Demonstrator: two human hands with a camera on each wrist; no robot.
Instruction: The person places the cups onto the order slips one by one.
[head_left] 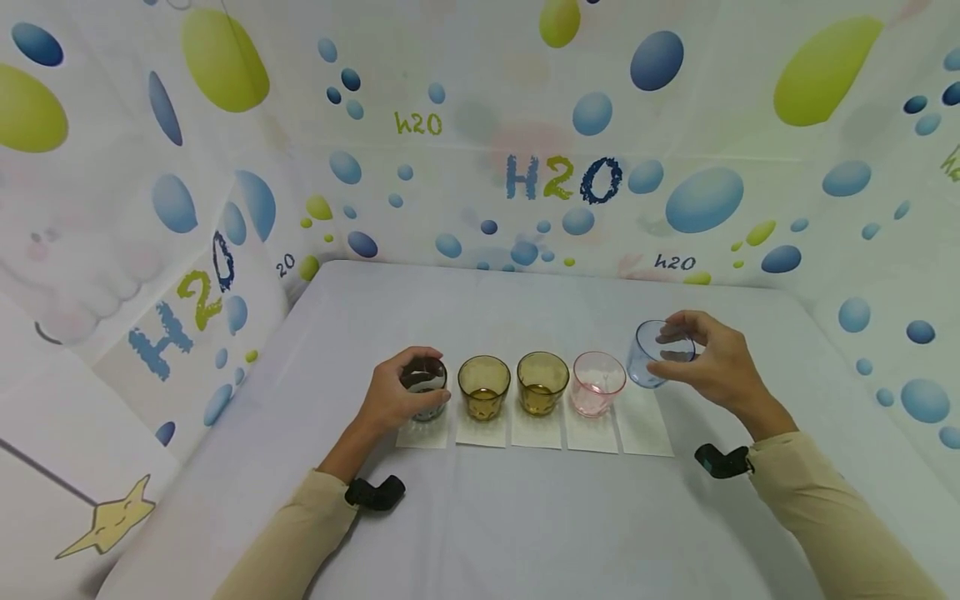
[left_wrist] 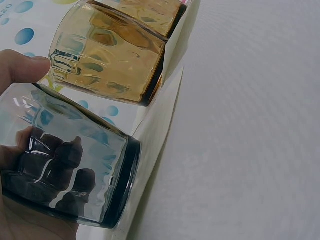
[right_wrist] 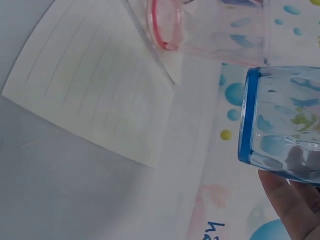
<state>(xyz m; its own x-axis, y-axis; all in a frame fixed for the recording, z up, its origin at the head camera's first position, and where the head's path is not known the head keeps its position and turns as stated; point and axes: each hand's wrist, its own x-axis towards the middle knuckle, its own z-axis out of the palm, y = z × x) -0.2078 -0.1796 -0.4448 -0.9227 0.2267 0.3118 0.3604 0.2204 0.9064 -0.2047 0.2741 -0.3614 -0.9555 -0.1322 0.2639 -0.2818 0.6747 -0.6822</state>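
My left hand (head_left: 388, 393) grips a dark grey glass (left_wrist: 95, 165) at the left end of a row, thumb and fingers round its sides. The grey glass stands upright on a paper slip (head_left: 423, 437). On the right, my right hand (head_left: 722, 364) holds a clear blue glass (head_left: 647, 357) by its side. In the right wrist view, the blue base shows raised over the far end of the rightmost lined paper slip (right_wrist: 95, 85). Between the hands stand two amber glasses (head_left: 483, 398) (head_left: 542, 393) and a pale pink glass (head_left: 597, 390), each on its own slip.
A white cloth covers the table (head_left: 495, 525). Behind and at the sides hangs a white curtain (head_left: 465, 167) printed with blue and green drops and H2O lettering. A black wrist device (head_left: 375, 493) sits at the left cuff, and another device (head_left: 722, 461) at the right.
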